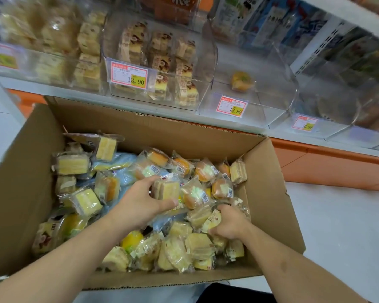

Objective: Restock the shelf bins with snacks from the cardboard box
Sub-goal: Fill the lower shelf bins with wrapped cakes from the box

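Left hand [140,200] grips a wrapped cake slice [165,190], frame centre; right hand [227,224] curled closed around packets [210,219] inside cardboard box [271,193].

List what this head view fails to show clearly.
- Right hand fingertips: buried among wrapped cakes in the brown cardboard box; grip unclear.
- Small print on the red-and-yellow price label: too small.
- Top-left clear plastic bin: blurred.
- Blue-white cartons: cut off by the top edge.
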The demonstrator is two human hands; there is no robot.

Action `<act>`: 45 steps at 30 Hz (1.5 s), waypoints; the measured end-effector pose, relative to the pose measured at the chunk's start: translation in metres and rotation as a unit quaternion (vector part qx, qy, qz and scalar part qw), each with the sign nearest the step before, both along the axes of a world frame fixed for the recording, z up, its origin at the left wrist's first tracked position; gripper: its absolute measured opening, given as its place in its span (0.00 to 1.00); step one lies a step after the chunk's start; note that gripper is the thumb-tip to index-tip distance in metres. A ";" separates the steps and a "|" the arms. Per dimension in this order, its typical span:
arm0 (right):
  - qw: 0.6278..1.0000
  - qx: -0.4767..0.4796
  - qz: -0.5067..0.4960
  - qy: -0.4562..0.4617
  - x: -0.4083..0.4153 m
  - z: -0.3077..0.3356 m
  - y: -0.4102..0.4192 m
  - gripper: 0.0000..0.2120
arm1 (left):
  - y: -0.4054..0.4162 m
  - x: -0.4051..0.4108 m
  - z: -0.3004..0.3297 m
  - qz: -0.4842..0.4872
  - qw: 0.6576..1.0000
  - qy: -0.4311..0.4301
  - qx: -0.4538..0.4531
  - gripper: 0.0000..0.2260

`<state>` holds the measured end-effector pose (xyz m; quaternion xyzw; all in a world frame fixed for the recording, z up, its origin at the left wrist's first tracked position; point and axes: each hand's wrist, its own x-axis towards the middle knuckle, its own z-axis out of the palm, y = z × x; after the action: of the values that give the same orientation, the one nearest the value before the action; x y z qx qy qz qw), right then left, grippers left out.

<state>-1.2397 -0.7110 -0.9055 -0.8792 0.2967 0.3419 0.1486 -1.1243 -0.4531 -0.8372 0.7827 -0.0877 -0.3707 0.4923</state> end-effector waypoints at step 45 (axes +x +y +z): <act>0.851 0.203 0.166 -0.455 0.104 0.222 0.105 0.34 | 0.052 0.079 0.123 0.100 0.976 0.057 -0.187 0.42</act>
<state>-1.1354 -0.6063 -0.6840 -0.9228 -0.0301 -0.0237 0.3834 -1.0452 -0.4015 -0.7142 0.6592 -0.0487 -0.3410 0.6684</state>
